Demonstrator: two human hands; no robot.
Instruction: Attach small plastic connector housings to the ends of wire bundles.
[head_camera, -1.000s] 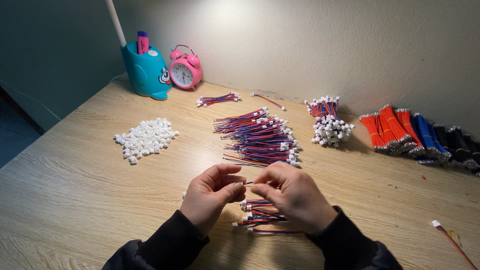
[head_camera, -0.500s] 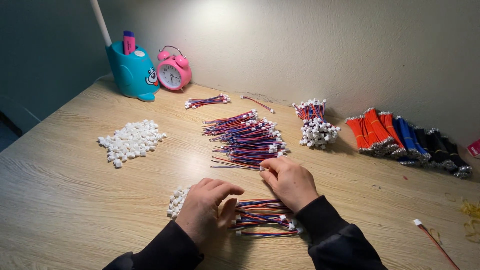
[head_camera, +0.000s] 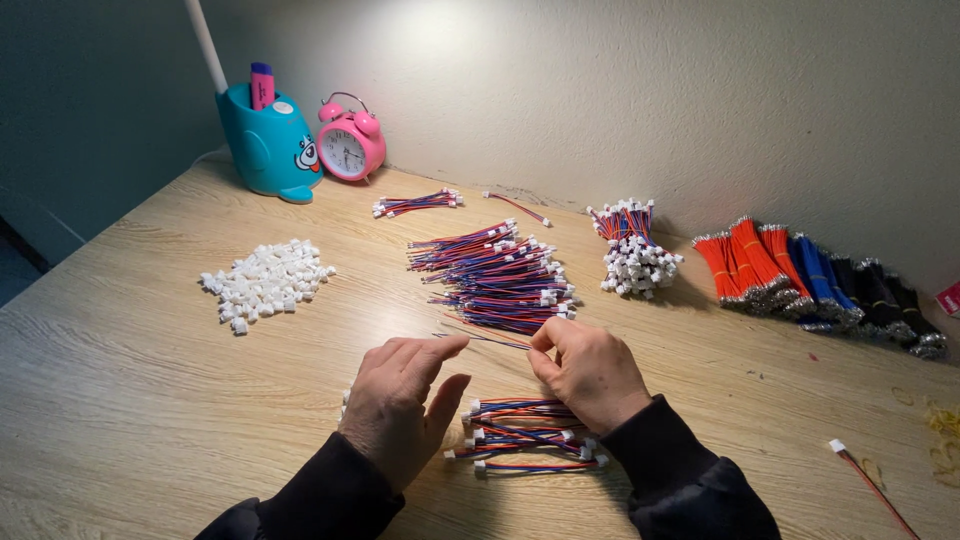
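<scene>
My right hand (head_camera: 592, 375) pinches the end of a thin red-and-blue wire (head_camera: 485, 338) at the near edge of the big pile of red-and-blue wires with white plugs (head_camera: 497, 272). My left hand (head_camera: 403, 400) hovers palm down with its fingers stretched out and holds nothing. A few white connectors (head_camera: 346, 400) peek out at its left edge. Between my wrists lies a small heap of red-and-blue wires with white plugs (head_camera: 525, 437) on the wooden table (head_camera: 120, 400).
A heap of loose white connectors (head_camera: 265, 281) lies at the left. At the back stand a blue pen holder (head_camera: 270, 150) and a pink alarm clock (head_camera: 348, 148). Small wire bundles (head_camera: 632, 248) and red, blue and black wire bundles (head_camera: 815, 275) lie along the wall.
My hands, joined over one wire a second ago, have parted. The right hand reached forward to the big pile and pinched a wire. The left hand dropped towards the table and spread its fingers.
</scene>
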